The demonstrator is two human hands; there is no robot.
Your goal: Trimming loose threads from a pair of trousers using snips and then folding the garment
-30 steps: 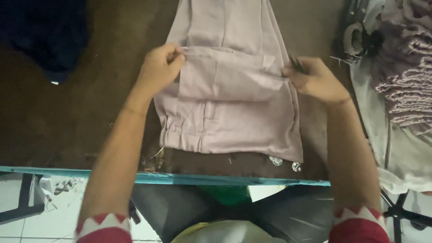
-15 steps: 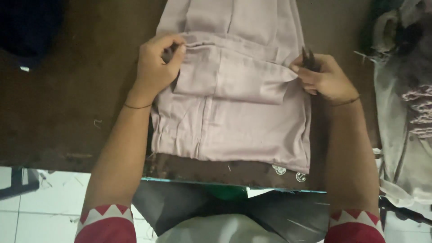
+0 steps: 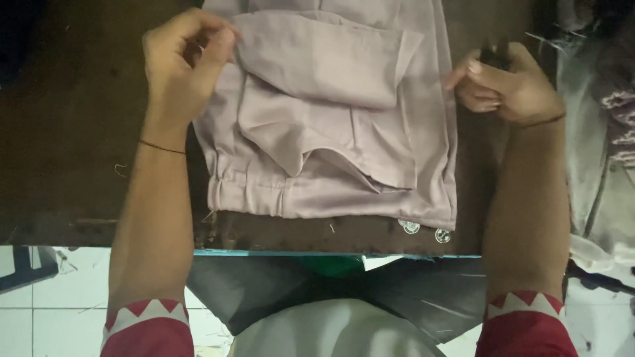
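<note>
A pale pink garment [image 3: 344, 139] with an elastic waistband lies flat on a dark brown table [image 3: 73, 145], waistband towards me. My left hand [image 3: 182, 66] pinches the left corner of a loose flap of the same pink cloth [image 3: 317, 59], lifting it above the garment. My right hand [image 3: 506, 82] is off the cloth at the garment's right edge, its fingers closed around a small dark object that is mostly hidden. The flap's right corner hangs free.
Two metal snap buttons [image 3: 423, 231] lie near the table's front edge. A heap of grey and striped clothing [image 3: 602, 132] sits at the right. Below the table edge are my lap and a white tiled floor [image 3: 40, 311].
My right hand has let go of the flap's right corner and moved off to the right. The flap now droops, held only by my left hand. The view has moved closer.
</note>
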